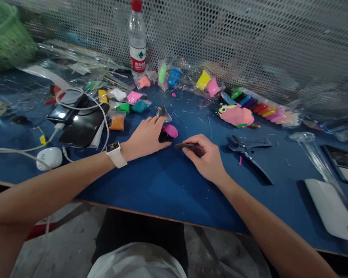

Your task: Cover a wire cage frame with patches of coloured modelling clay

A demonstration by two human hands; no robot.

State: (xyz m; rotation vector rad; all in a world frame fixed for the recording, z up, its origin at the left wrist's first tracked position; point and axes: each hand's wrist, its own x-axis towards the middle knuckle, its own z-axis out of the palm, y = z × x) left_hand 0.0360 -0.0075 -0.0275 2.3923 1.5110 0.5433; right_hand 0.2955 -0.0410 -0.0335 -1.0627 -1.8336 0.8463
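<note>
On the blue bench (168, 185), the right hand (205, 156) pinches a thin dark piece (183, 146) between thumb and fingers. The left hand (146, 135) is at a black-and-magenta clay lump (171, 131), midway between the front and back edges; fingers hide part of it, so I cannot tell whether this hand grasps it or only rests there.

For good handling, I would hold the thin piece lightly by its border, because clay, if it is clay, may take finger marks. The left hand should support the lump without squeezing, so that its magenta part keeps a smooth shape. Both are better kept away from the pliers (249, 158), toward the bench's right end.

Near the back edge, the red-capped water bottle (138, 50) has a red-and-white label with a dark tree emblem; I can read 农夫山, and the remainder is unclear. On the smartwatch (113, 148) the display is too small to read.
</note>
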